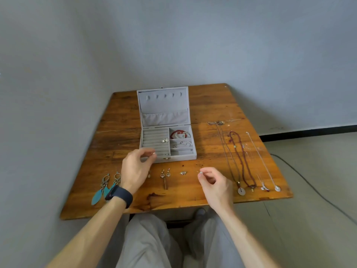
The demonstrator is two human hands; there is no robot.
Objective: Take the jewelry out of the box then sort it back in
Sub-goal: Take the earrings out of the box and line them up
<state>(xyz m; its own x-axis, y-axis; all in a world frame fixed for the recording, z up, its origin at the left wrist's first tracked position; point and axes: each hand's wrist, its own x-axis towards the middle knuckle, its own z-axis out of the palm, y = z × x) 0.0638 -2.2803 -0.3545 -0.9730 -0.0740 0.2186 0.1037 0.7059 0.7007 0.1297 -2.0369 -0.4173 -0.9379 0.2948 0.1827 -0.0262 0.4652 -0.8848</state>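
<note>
The jewelry box (185, 157) stood open at 12 o'clock on the table (212, 105), with a red bracelet (176, 132) in its far right compartment. More jewelry lay outside it: feather earrings (108, 185) at 9 o'clock, drop earrings (165, 176) in front of the box, and necklaces (241, 159) at 3 o'clock.

The right hand (216, 185) pinched a small silver piece (201, 172) between thumb and forefinger, just above the table at 5 o'clock of the box. The left hand (135, 169) hovered at the box's near left corner, fingers curled and thumb and fingertip nearly meeting. I could not tell whether it held anything.

This looked like the handling of 1 small earring or ring, though whether it was going out or in was unclear. To do it well, the pinch should stay firm and low. If the piece belonged in the ring rolls (154, 138), it should be pressed into 1 slot. The left wrist sat over the row of earrings and should lift clear rather than drag.
</note>
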